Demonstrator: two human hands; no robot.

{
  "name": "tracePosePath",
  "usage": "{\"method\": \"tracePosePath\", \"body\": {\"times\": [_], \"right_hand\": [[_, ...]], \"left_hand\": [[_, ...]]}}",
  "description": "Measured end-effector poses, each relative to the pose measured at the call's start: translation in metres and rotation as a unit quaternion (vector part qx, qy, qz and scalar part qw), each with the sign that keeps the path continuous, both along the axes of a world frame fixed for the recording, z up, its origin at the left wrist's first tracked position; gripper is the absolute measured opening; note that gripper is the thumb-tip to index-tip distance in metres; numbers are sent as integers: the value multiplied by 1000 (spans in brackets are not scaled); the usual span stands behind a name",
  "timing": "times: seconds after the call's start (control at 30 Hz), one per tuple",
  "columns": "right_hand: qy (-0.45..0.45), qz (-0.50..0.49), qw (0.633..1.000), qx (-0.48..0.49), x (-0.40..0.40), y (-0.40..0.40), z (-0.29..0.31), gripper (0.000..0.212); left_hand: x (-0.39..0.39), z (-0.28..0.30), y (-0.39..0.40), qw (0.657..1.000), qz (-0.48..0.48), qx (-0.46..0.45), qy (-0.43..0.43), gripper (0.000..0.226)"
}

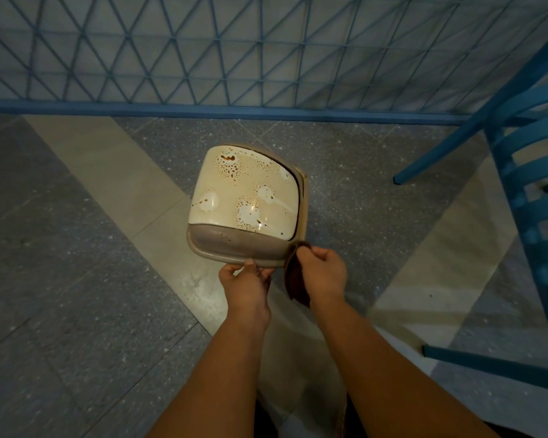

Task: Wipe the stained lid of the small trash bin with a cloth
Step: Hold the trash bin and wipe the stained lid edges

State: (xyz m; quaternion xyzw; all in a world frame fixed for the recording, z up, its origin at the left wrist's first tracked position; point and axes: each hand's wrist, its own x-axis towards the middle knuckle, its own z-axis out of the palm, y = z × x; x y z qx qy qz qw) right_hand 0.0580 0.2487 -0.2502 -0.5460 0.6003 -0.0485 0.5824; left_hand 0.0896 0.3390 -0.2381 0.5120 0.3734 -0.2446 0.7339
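Nearest, the left hand (pixel 246 284) holds the front rim of the small trash bin (pixel 234 251), thumb on top and fingers curled under the edge. Just beside it, the right hand (pixel 323 270) has its fingers clenched around a dark brown cloth (pixel 295 279), which touches the bin's near right corner. Beyond, the cream lid (pixel 244 191) carries brown speckled stains (pixel 230 165), not yet wiped. The bin stands on the tiled floor (pixel 76 248), in front of a blue railing (pixel 203 58). The lid looks able to swing; hard pressing may tip it inward, and the light bin may slide if the left hand loosens.
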Motion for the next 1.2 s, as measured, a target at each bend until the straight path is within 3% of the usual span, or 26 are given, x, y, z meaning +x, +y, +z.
{"method": "tracePosePath", "body": {"times": [0.23, 0.4, 0.7, 0.83, 0.93, 1.2], "right_hand": [[-22, -49, 998, -29, 7, 4, 3, 17], [-29, -53, 998, 4, -15, 37, -1, 18], [-19, -14, 1000, -4, 29, -26, 6, 21], [-32, -34, 999, -24, 27, -17, 7, 17], [-51, -90, 995, 4, 7, 10, 0, 20], [-34, -98, 993, 59, -7, 14, -4, 23]], "left_hand": [[-2, 2, 0, 1000, -13, 9, 10, 11], [-4, 2, 2, 999, -37, -6, 25, 10], [-1, -3, -2, 1000, -22, -2, 6, 14], [-3, -3, -3, 1000, -8, -2, 14, 13], [-3, -2, -4, 1000, -9, -6, 15, 15], [-7, -5, -2, 996, -41, -60, 44, 21]]}}
